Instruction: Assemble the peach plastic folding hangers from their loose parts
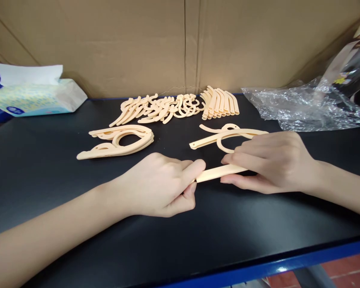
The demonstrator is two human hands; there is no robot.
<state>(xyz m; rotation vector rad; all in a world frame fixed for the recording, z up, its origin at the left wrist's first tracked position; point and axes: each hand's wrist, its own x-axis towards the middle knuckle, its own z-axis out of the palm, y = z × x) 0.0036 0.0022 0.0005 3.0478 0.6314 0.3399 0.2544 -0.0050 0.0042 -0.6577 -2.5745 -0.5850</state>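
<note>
Both my hands hold one cream plastic strip (217, 173) just above the black tabletop (48, 176). My left hand (159, 185) pinches its left end between thumb and fingers. My right hand (268, 162) is closed around its right end, which is hidden under the fingers. Just behind my right hand lie a loose cream hook piece and a long arm piece (225, 136). To the left rests a small stack of folded cream hangers (117, 142).
Rows of cream hooks and arm pieces (174, 107) lie at the back by the cardboard wall. A tissue pack (33, 96) sits back left. Crumpled clear plastic bags (306, 105) lie back right. The table's blue front edge (288, 264) runs along the bottom.
</note>
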